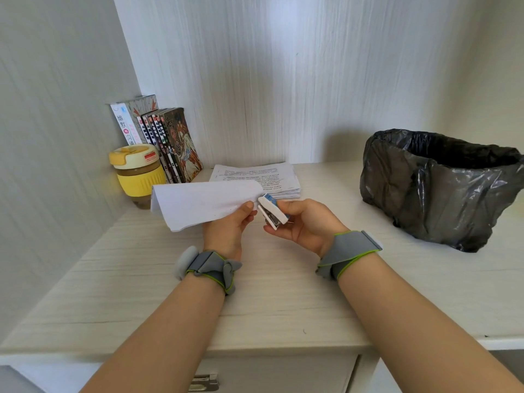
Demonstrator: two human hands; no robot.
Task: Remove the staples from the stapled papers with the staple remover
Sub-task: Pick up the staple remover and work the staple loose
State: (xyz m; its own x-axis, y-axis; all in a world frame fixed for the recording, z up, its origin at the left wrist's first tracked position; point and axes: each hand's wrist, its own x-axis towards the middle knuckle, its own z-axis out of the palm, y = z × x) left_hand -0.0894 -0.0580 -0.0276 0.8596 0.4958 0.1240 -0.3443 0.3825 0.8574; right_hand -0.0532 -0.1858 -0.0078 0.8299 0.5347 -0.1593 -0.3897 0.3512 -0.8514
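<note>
A set of stapled papers [204, 204] is held above the desk [255, 293], its right corner pinched by the left hand [229, 225]. The staple remover [272, 211] is gripped in the right hand [303, 225], its tip just at that corner. The staple itself cannot be seen; probably the tip must be slid under it next, then levered up carefully.
</note>
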